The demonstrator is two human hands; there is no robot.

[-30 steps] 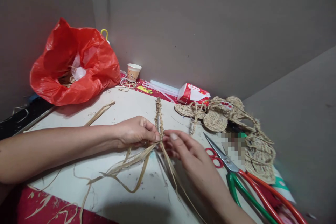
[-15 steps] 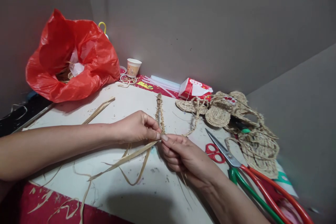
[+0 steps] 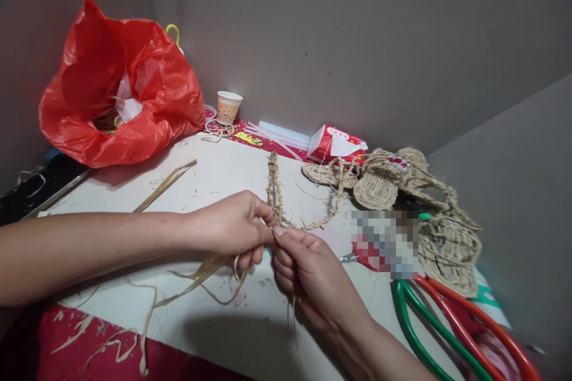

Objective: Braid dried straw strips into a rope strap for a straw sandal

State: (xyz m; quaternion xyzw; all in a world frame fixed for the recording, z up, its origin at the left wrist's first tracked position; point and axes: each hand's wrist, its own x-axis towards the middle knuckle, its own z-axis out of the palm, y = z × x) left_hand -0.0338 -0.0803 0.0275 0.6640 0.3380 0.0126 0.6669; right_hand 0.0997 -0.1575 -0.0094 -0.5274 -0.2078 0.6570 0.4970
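Keep narrow, tan, braided straw cord point(image 3: 277, 199) taut at near end, pinching with tightly closed left hand point(image 3: 236, 223) and right hand point(image 3: 308, 265).

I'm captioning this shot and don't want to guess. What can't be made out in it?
In the head view:
- Strands: their join between left hand and right hand is hidden by the fingers.
- Large scissors: blades covered by pixelation; green handle cut off by the bottom edge.
- Bag: deeper contents hidden by its folds.
- Cup: print too small.
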